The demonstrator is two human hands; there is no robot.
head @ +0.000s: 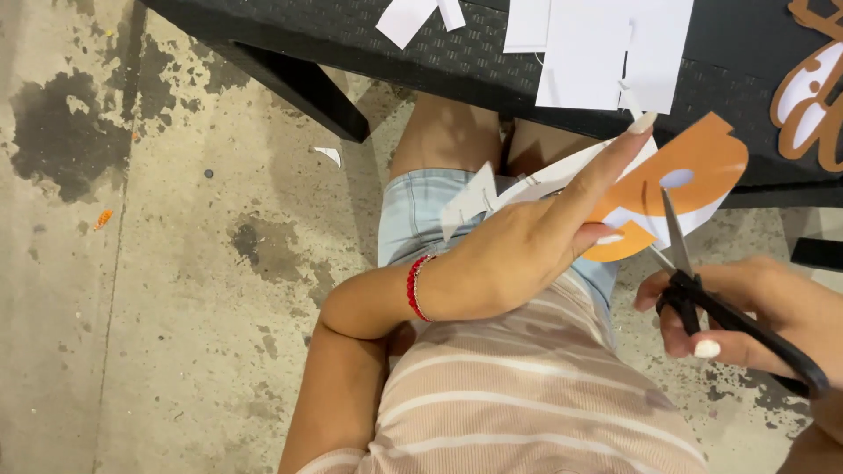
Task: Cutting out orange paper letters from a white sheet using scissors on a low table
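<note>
We look down at our own lap and see our left hand (518,254) gripping an orange paper cutout (694,171) that has a white border and a small round hole. The long index finger (606,167) stretches straight out over the paper, its pale nail past the cutout's upper edge, while the thumb (601,235) presses against the paper's lower orange lobe from the near side; the other fingers are hidden beneath the sheet, so the hand is closed on the cutout. A white paper strip (492,195), already cut free along its edge, trails from behind the knuckles toward the wrist side, over the denim shorts (408,219). A red bead bracelet (414,287) circles the wrist.

Our right hand (746,320) holds black-handled scissors (694,281), fingers curled through and around the handles. The blades point up from the fingers, only narrowly parted, and their tips lie on the cutout just below its round hole, just beside the left thumb tip.

Beyond the left fingertip, on the dark woven table (351,39), lie white paper sheets (606,48) and smaller white scraps (408,17). Further off past the right hand's side, a brown-and-white cutout shape (812,96) rests on the tabletop. A small white scrap (328,154) lies on the stained concrete floor (176,263), well away from the left wrist.
</note>
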